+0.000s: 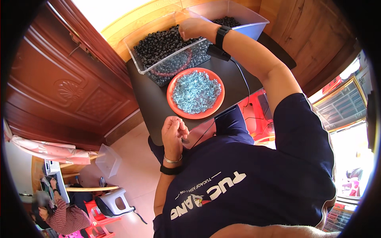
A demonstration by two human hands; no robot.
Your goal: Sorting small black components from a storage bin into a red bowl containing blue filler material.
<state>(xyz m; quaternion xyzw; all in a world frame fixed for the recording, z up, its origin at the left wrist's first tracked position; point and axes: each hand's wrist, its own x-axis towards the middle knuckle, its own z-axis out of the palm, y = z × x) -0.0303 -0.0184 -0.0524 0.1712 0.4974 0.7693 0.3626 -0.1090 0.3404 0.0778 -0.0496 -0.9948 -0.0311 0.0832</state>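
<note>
My right hand (pixel 194 29) is over a see-through plastic bin (pixel 139 67), its curled fingers at the small round black pieces (pixel 160 43) heaped inside. Whether a piece is between those fingers is hidden. In front of the bin, an orange-red plate (pixel 219 104) holds a pile of small shiny silvery-blue parts (pixel 196 92). My left hand (pixel 173 133) hovers by the near table edge, just below the plate, with its fingers folded in. Anything inside that grip is too small to make out.
A second see-through bin (pixel 254 22) with black pieces stands at the back right on the dark table (pixel 149 103). A black device (pixel 217 52) with a cable lies beside the bins. A red stool (pixel 260 119) is beneath. Another person (pixel 67 218) sits at lower left.
</note>
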